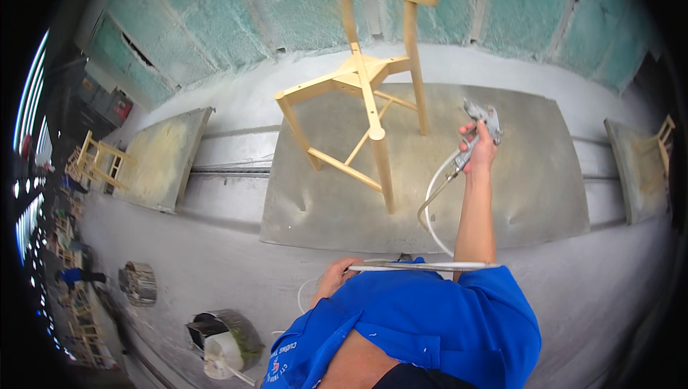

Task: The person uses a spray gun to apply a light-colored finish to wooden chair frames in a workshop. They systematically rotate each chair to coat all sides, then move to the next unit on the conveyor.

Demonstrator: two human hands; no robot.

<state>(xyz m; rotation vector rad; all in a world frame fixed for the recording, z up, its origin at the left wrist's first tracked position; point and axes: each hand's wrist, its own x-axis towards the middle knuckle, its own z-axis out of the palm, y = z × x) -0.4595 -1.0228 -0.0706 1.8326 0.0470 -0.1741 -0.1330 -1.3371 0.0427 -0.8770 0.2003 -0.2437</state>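
Observation:
In front of me a pale wooden chair frame [373,102] stands upright on a flat grey metal board [502,203] stained yellowish. Its backrest is at the far side, and several legs and stretchers show. My right hand [479,147] is wrapped round the handle of a silver spray gun [484,120], to the right of the chair and apart from it. A white hose [432,195] and a darker one hang from the gun and run back toward my waist. Held low against my body, my left hand [333,278] is closed on the hose; its fingers are partly hidden.
Behind the board rises a wet-looking blue-green panelled wall [423,23]. Similar boards carry chairs [107,160] at left and right [659,149]. A bucket with a white container [222,353] and a ribbed drum [137,284] sit on the floor at lower left.

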